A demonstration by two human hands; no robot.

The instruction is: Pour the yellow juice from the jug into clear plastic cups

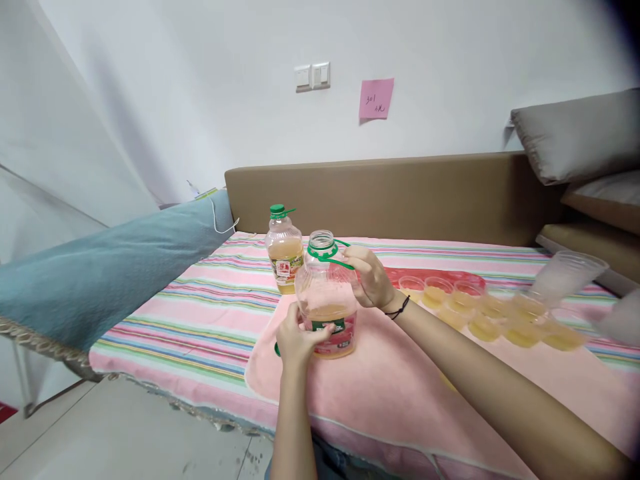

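An uncapped clear juice bottle (327,287) stands upright before me, its lower part holding pale yellow juice behind a pink and green label. My left hand (299,337) is wrapped round its lower left side, thumb across the label. At its neck, my right hand (369,275) has its fingers closed on the green carry handle (343,264). Beside my left hand lies a green cap (277,349), partly hidden. Behind to the left is a second juice bottle (285,257), capped in green and partly full.
Several clear plastic cups (483,319) of yellow juice stand in rows at the right, near a stack of cups (570,277) lying tilted. Under them are a pink mat (370,393) and a striped sheet (200,320). A brown backrest (380,200) runs behind.
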